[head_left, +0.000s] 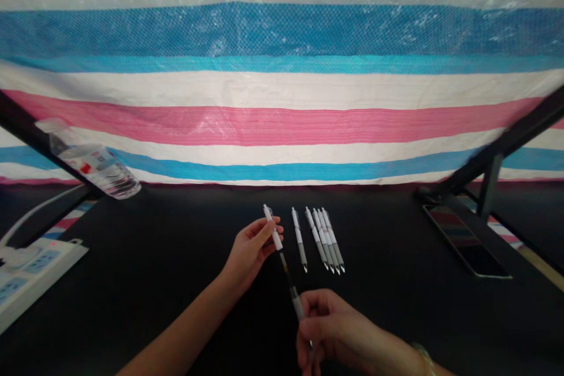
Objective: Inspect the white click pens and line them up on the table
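Near the middle, my left hand (252, 254) pinches the white upper barrel (277, 239) of a pen, its click end pointing up and away. My right hand (324, 329) holds the grey lower barrel (298, 306) of that pen, closer to me. Between the two barrels a thin refill (285, 264) is exposed, so the pen's halves are apart but in line. Just right of my left hand lies a single white and grey pen (298, 239) on the black table. Several similar pens (325, 239) lie side by side to its right, tips towards me.
A phone (467, 242) lies at the right by a black metal bar (502, 144). On the left are a white power strip (42, 273) with a plugged cable and a tilted clear bottle (99, 164). Striped sheeting (282, 126) hangs behind the black table (176, 235).
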The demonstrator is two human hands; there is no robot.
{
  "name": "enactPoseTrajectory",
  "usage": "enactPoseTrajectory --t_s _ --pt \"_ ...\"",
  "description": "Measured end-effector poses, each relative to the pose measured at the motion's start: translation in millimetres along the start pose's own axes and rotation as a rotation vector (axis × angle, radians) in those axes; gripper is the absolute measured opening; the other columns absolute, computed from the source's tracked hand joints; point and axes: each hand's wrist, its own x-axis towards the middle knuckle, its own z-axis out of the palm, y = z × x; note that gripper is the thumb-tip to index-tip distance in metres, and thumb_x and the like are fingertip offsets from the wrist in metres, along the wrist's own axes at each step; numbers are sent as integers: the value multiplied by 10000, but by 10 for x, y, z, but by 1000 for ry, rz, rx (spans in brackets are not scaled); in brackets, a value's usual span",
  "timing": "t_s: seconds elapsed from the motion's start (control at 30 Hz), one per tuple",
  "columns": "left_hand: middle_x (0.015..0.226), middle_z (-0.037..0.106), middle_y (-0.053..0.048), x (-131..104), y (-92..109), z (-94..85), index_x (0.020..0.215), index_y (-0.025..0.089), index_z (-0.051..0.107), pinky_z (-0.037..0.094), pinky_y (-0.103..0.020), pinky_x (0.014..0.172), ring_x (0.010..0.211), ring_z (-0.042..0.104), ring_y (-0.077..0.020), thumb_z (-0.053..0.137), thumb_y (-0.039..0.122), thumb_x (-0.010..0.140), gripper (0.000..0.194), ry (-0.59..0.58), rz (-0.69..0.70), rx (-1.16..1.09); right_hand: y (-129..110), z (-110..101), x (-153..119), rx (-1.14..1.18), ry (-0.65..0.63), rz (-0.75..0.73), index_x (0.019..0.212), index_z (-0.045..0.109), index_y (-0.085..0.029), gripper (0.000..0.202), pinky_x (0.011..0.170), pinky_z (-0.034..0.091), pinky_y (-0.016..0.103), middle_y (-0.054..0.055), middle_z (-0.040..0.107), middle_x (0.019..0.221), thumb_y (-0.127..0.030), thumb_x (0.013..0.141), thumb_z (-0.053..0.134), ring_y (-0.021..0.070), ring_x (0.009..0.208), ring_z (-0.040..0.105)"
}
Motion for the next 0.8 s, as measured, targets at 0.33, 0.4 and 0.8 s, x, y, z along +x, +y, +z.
enactPoseTrajectory --t_s 0.33,0.4,0.8 --pt "747 727 -40 -98 -78 57 865 121 784 544 -208 583 629 660 -121 964 369 553 437 -24 -52 -6 -25 10 0 41 10 -10 863 477 -181 369 456 454 179 61 727 682 -356 787 793 199 568 727" --pt "735 706 -27 -180 -139 100 853 127 784 536 -214 569 616 649 -121 959 381 559 426 -77 -74 39 -36 17 14 53 29 -41 854 484 -177 368 472 455 186 53 719 681 -360 794 798 186 562 717" --pt "737 684 -34 -293 -227 132 889 128 776 546 -242 613 646 657 -145 889 436 669 395 -180 -89 152 -73 31 49 151 54 -133 803 609 -117 337 617 479 275 67 696 759 -362 776 838 151 618 659"
